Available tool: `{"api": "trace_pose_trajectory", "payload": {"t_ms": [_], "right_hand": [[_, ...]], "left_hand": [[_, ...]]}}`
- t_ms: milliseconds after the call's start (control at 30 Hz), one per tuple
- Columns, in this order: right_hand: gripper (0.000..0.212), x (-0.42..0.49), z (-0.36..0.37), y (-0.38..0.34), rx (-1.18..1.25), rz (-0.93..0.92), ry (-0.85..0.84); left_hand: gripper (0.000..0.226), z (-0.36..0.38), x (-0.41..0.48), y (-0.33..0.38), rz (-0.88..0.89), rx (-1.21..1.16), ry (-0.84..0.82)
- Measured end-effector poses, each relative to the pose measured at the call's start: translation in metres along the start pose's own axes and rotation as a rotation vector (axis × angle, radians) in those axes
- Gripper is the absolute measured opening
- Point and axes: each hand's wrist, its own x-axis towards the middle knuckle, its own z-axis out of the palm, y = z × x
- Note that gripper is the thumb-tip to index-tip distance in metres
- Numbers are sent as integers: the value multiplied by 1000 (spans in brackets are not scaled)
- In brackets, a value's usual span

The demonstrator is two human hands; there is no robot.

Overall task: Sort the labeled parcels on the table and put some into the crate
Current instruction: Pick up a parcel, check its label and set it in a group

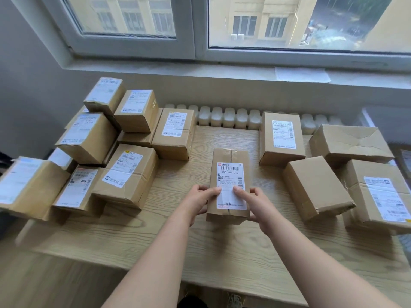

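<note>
A narrow cardboard parcel with a white label reading 130 H06 010 lies in the middle of the wooden table. My left hand grips its near left side, thumb on the label. My right hand grips its near right side, thumb also on the label. Several labeled parcels are stacked on the left. On the right sit more parcels: one with its label up, a plain one and another labeled one. No crate is in view.
A white radiator runs along the table's far edge below the window sill. A creased plain box sits at the far right. Bare table shows between the two groups and toward me.
</note>
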Motion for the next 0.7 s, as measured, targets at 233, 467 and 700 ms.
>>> {"api": "trace_pose_trajectory", "payload": {"t_ms": [233, 467, 700], "right_hand": [[45, 11, 36, -76, 41, -183, -71], [38, 35, 93, -143, -104, -261, -149], [39, 77, 152, -188, -169, -216, -134]], "left_hand": [[50, -25, -3, 62, 223, -136, 109], [40, -74, 23, 126, 322, -128, 187], [52, -126, 67, 166, 367, 143, 288]]}}
